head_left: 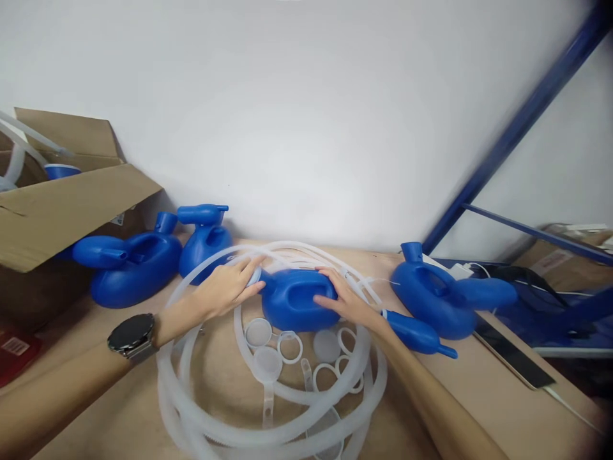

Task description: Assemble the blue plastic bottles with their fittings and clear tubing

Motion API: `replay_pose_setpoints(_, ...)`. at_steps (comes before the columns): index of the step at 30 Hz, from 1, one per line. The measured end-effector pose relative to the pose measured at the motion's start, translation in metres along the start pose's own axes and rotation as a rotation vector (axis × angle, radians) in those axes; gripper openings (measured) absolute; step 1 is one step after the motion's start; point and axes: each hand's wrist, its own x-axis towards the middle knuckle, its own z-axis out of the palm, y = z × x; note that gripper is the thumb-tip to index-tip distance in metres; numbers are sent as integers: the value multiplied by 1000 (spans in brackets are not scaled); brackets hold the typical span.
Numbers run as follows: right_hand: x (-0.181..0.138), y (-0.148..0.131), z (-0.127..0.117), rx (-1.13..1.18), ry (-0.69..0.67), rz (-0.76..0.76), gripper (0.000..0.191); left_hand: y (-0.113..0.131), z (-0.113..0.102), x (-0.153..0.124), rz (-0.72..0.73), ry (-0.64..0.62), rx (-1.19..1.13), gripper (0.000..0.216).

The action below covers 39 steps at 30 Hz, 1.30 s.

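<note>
A blue plastic urinal bottle (pixel 299 313) lies on its side in the middle, its neck pointing left. My left hand (pixel 234 284) pinches a whitish cap (pixel 255 276) at the mouth of that neck. Round the bottle's other end is my right hand (pixel 342 297), its thumb by the handle opening. Loops of translucent tubing (pixel 268 434) lie around and in front of the bottle. Inside the loops are several clear caps with straps (pixel 267 364) and white rings (pixel 290 348). A blue funnel-shaped piece (pixel 412 332) lies just beyond my right forearm, partly hidden by it.
Two blue bottles (pixel 138 275) (pixel 205 246) stand at the left, beside an open cardboard box (pixel 81 198) holding tubing. Another blue bottle (pixel 431 300) is at the right, near a phone (pixel 512 354) on a cable. A blue metal frame (pixel 507 134) slants up at the right.
</note>
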Motion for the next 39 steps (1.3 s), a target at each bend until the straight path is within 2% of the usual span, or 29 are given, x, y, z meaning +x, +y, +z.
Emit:
replay_pose_setpoints(4, 0, 0, 1, 19, 0, 39, 65, 19, -10, 8, -163, 94, -196, 64)
replay_pose_setpoints(6, 1, -1, 2, 15, -3, 33, 65, 19, -9, 12, -162, 124, -252, 59)
replay_pose_setpoints(10, 0, -3, 1, -17, -13, 18, 62, 1, 1, 11, 61, 155, -281, 53)
replay_pose_setpoints(14, -2, -2, -2, -14, -26, -9, 56, -19, 9, 5, 299, 168, -164, 52)
replay_pose_setpoints(18, -2, 1, -2, -12, -24, -9, 57, -25, 6, 5, 440, 217, -65, 55)
replay_pose_setpoints(21, 1, 2, 2, 11, -20, 12, 62, -23, -3, 9, 452, 185, -37, 54)
replay_pose_setpoints(26, 5, 0, 9, 50, -16, 15, 66, -10, -15, 12, 464, 153, -44, 40)
replay_pose_setpoints(31, 7, 0, 13, 73, -8, 10, 65, -8, -6, 11, 396, 172, -124, 53)
replay_pose_setpoints(36, 7, 3, 14, 85, -1, 2, 67, -14, -1, 10, 479, 228, -84, 34)
replay_pose_setpoints(39, 7, 4, 14, 82, 8, -1, 68, -13, 0, 10, 540, 286, -42, 33)
